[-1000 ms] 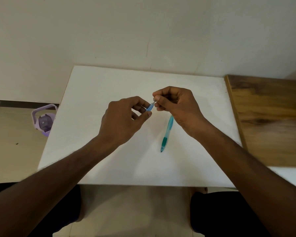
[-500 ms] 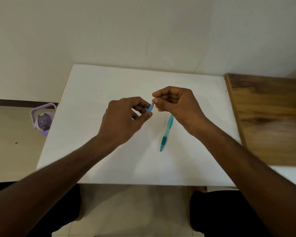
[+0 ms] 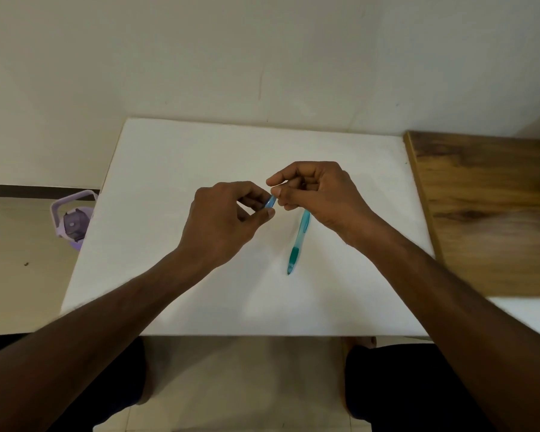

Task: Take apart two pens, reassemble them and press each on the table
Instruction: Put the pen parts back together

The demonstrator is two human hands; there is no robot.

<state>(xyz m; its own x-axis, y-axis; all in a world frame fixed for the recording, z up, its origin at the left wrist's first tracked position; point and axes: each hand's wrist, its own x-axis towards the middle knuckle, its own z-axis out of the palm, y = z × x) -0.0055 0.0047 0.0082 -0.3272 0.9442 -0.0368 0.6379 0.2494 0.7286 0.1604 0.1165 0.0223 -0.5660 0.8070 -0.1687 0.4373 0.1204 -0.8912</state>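
Observation:
Both hands meet above the middle of the white table (image 3: 175,275). My left hand (image 3: 222,222) pinches a blue pen (image 3: 270,201), of which only a short stretch shows between thumb and fingers. My right hand (image 3: 318,194) closes its fingertips on the pen's upper end, touching the left hand's fingers. The rest of that pen is hidden inside the hands. A teal pen (image 3: 298,244) lies on the table just below my right hand, tip pointing towards me, its top end covered by the hand.
A wooden board (image 3: 493,213) adjoins the table on the right. A lilac container (image 3: 72,219) stands on the floor left of the table. The wall runs right behind the table's far edge. My knees show below the near edge.
My right fingertips have closed in over the blue pen's end, so the pale tip seen a second ago is covered. Both hands stay in place, and the teal pen has not moved.

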